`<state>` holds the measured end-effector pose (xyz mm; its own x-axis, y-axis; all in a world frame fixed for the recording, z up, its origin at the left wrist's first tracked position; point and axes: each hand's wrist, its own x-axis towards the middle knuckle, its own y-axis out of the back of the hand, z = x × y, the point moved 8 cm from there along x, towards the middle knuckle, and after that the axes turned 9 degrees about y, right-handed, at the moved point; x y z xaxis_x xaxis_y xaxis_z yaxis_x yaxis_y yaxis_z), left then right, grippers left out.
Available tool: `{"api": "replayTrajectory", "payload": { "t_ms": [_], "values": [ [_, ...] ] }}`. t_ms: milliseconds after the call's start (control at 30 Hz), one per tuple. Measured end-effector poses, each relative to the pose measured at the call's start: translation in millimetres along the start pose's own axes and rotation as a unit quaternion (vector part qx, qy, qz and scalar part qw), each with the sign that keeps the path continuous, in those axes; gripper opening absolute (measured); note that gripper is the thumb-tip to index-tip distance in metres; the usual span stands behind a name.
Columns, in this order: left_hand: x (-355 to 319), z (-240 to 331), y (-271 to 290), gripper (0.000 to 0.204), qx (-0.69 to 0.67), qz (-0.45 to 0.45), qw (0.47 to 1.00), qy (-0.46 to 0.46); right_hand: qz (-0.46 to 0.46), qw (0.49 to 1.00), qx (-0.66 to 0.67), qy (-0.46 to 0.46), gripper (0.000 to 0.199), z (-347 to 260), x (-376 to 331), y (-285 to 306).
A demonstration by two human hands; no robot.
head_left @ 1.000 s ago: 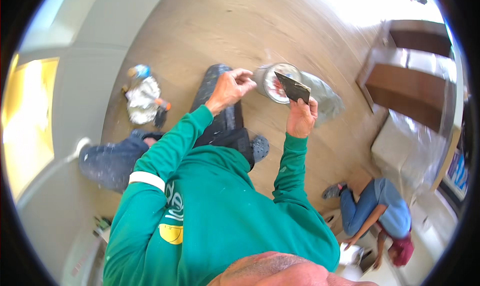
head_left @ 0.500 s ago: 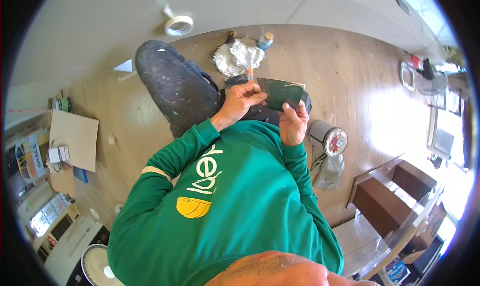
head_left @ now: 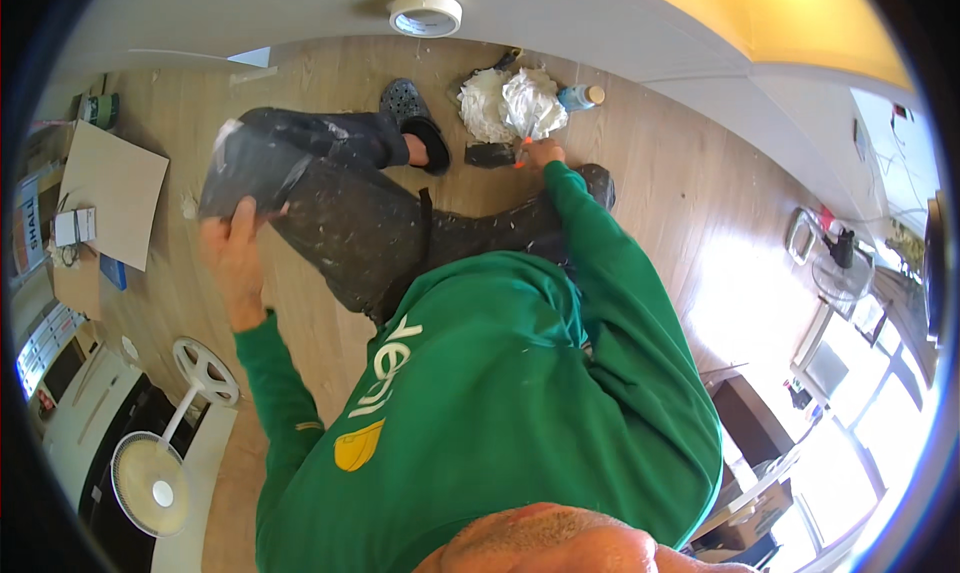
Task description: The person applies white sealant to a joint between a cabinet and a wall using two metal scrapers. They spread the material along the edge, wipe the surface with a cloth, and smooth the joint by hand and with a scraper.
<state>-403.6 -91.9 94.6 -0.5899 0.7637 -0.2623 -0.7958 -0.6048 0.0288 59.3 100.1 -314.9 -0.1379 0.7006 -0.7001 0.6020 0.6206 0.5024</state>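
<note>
My right hand (head_left: 543, 154) is closed around the orange handle of a tool (head_left: 521, 153) whose working end I cannot make out. It is beside two crumpled, foil-like whitish heaps (head_left: 535, 101) on the floor. A flat dark piece (head_left: 490, 155) lies just left of this hand, and a blue bottle (head_left: 578, 98) with a tan cap lies beyond the heaps. At the far left, my left hand (head_left: 236, 258) is at my bent, dust-marked knee (head_left: 245, 168), its fingertips against a dark edge. Blur hides whether it grips something there.
A roll of masking tape (head_left: 425, 16) hangs from the pale surface ahead. A grey clog (head_left: 404, 103) is on my foot. On the left are a leaning board (head_left: 112, 188) and a white fan (head_left: 150, 483); a clear-bladed fan (head_left: 842, 273) stands at right.
My hands have parted: the right reached forward and took the orange-handled tool, the left moved to my left knee. The dark green sheet they held is no longer clearly seen.
</note>
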Motion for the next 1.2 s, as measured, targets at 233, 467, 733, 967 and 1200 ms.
{"api": "replayTrajectory", "payload": {
  "t_ms": [233,467,733,967,1200],
  "values": [
    [-99,-68,36,0.036,-0.188,0.068,0.964,0.178,0.061,0.986,-0.153,0.005,0.072,11,71,-47],
    [-99,-68,2,0.029,-0.234,0.087,0.95,0.187,-0.222,0.688,-0.646,0.245,0.065,-72,30,-78],
    [-70,-40,4,0.023,-0.329,0.077,0.928,0.154,0.126,0.936,-0.233,0.23,0.046,-36,79,-41],
    [-74,-47,26,0.036,-0.345,0.122,0.919,0.148,0.21,0.959,-0.104,0.16,0.045,-74,42,-5],
    [-69,-28,42,0.043,-0.417,0.12,0.893,0.115,0.27,0.94,-0.109,0.18,0.056,-91,35,10]
  ]
}}
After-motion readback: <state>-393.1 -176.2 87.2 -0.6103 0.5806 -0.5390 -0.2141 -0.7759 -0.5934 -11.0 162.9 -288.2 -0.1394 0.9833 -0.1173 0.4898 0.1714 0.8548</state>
